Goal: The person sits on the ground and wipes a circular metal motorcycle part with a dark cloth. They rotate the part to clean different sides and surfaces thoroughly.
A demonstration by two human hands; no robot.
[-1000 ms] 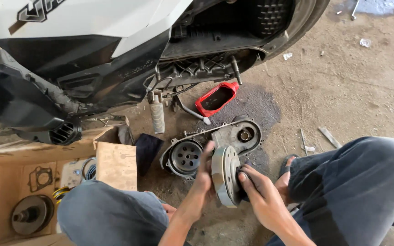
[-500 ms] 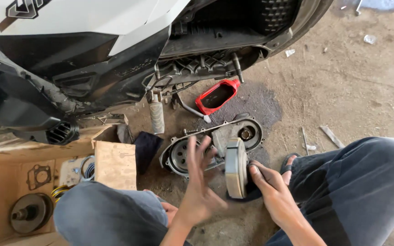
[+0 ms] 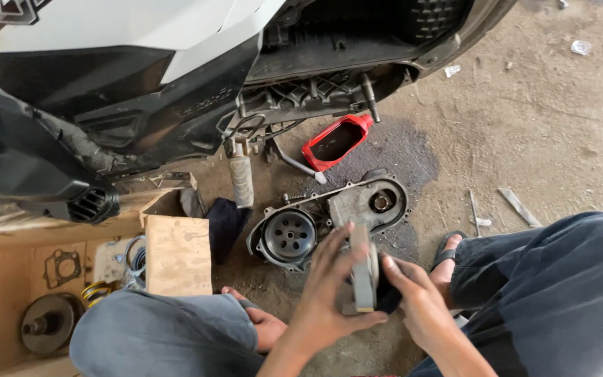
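Box (image 3: 8, 279) at 8 o'clock: cardboard, open, holding a dark pulley (image 3: 49, 322), a gasket (image 3: 62, 267) and a yellow spring (image 3: 96, 292).

Scooter (image 3: 106, 84) fills 10 to 12 o'clock, body panels on, underside exposed. Footpeg (image 3: 241, 180) hangs below it, dark rag (image 3: 226, 223) just beside the peg.

Case (image 3: 329, 216) lies flat on the ground at centre, clutch bell (image 3: 289, 236) seated in its left end, bearing bore open at its right end. Red tray (image 3: 336, 141) at 12 o'clock, sitting on an oil stain.

Disc (image 3: 364, 272), round, grey metal, is held on edge just below the case, at 6 o'clock. Left hand (image 3: 333, 290) presses its flat face, fingers spread and wrapped round the rim. Right hand (image 3: 413, 300) backs the other face through a dark cloth, fingers curled against it. So both hands are clamped on the disc.

Step, as I read it: wiping or checking the disc, off the case. Next move likely needs it turned flat and kept clean of grit.

Ground (image 3: 560, 119): bare packed dirt, dusty, scraps and a metal strip (image 3: 519, 207) at 3 o'clock. Outdoor or open workshop, daylight. Person squats, knees either side, sandal (image 3: 445, 250) by the right knee.
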